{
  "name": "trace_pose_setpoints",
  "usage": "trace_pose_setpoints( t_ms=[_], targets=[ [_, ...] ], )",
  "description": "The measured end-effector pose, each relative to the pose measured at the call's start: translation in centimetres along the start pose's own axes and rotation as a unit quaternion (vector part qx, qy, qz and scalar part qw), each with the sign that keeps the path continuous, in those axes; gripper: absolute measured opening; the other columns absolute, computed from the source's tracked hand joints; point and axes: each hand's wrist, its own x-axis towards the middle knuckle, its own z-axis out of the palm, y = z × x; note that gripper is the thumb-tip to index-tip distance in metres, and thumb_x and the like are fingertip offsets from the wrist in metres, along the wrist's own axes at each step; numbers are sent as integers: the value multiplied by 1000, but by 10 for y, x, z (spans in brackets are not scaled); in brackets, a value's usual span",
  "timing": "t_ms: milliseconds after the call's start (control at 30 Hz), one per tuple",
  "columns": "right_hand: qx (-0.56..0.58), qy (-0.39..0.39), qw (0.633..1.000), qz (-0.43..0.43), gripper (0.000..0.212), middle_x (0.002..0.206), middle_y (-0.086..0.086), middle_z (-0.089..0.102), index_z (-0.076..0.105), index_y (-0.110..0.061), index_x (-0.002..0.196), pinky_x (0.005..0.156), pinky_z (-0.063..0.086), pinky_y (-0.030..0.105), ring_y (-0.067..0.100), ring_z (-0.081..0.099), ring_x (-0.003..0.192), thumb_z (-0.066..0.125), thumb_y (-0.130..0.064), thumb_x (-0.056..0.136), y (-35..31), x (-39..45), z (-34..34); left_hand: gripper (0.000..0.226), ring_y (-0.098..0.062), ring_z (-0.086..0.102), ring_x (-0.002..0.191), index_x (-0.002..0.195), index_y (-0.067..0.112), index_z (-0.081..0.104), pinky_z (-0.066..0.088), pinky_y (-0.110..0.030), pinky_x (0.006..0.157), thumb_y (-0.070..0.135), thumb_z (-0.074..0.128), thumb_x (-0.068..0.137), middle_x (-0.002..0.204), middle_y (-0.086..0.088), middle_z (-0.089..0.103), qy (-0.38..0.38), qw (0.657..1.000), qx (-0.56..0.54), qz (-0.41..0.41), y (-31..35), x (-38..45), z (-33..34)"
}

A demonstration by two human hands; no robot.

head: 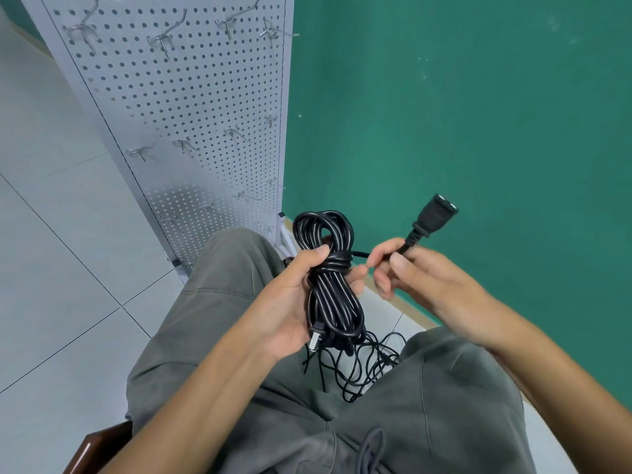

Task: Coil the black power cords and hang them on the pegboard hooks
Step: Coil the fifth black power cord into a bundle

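- Left hand [290, 295]: grip clamped round the middle of the coiled black power cord [330, 285], thumb laid across the turns that cinch the bundle at its waist.
- Coiled black power cord: held upright above the lap, between the knees; an upper loop rises above the thumb, longer loops hang below the palm; a pronged metal plug [314, 340] shows at the heel of the left hand.
- Right hand [420, 278]: fingertips pinched on the free end of the same cord, just below its black socket connector [436, 213], which points up and to the right.
- A short run of cord stretches level from the cinched waist to the right hand's pinch.
- Loose cords [359, 364]: a thin black tangle lying on the floor between the legs, directly under the held bundle and partly hidden by it; how many cords it holds cannot be told.
- Grey trousers [212, 302]: both knees flank the hands; a drawstring hangs at the bottom edge.
- Pegboard [191, 107]: white perforated panel standing on the floor ahead and to the left, well apart from the hands, behind the left knee.
- Hooks [160, 39]: bare metal, scattered over the panel in several rows.
- Green wall [478, 114]: behind the right hand.
- Tiled floor [51, 251]: pale, to the left.
- Chair [92, 446]: dark wooden corner, lower left.
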Motion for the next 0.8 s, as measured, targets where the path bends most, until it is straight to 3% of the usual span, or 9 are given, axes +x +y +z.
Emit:
trace_pose_setpoints(
  t_ms=[67, 133, 233, 367, 633, 800],
  targets=[
    [-161, 60, 983, -60, 30, 96, -4, 59, 63, -19, 98, 89, 41, 25, 17, 52, 93, 38, -32, 106, 7, -5, 5, 61, -21, 73, 110, 135, 7, 61, 53, -34, 99, 41, 60, 84, 121, -11, 74, -5, 1000, -23, -15, 1, 1, 1],
    [-186, 137, 966, -117, 36, 100, -11, 59, 59, -20, 88, 94, 40, 19, 13, 54, 104, 33, -31, 110, 9, -4, 17, 53, -20, 72, 112, 125, 7, 70, 51, -33, 99, 39, 61, 84, 122, -10, 74, -8, 1000, -14, -16, -2, 2, 2],
    [96, 225, 962, -120, 37, 76, 3, 58, 49, -8, 81, 79, 54, 28, 20, 60, 79, 33, -30, 106, 2, 1, 43, 47, -9, 71, 84, 119, 13, 73, 55, -27, 71, 41, 61, 83, 105, 2, 76, -9, 999, 32, -21, -10, 2, 8],
    [309, 345, 884, -62, 38, 60, -5, 29, 45, -13, 80, 60, 47, 24, 12, 34, 53, 33, -35, 108, 7, 12, 57, 46, -9, 69, 75, 129, 8, 67, 52, -27, 62, 36, 60, 94, 111, -2, 77, 19, 998, 60, -25, -18, 5, 12],
    [395, 450, 801, 9, 37, 58, -7, 26, 42, -16, 80, 47, 33, 21, 10, 22, 51, 31, -30, 112, 74, 23, 41, 29, -16, 69, 72, 122, 2, 66, 55, -26, 60, 21, 62, 100, 105, -16, 78, 83, 989, 120, 7, -38, 8, 15],
    [418, 452, 787, 50, 36, 58, -5, 28, 43, -14, 81, 50, 31, 23, 12, 23, 52, 32, -28, 112, 96, 24, 44, 26, -18, 69, 70, 119, 1, 65, 55, -26, 59, 19, 63, 100, 103, -19, 77, 106, 988, 106, 22, -42, 7, 14]
  ],
)
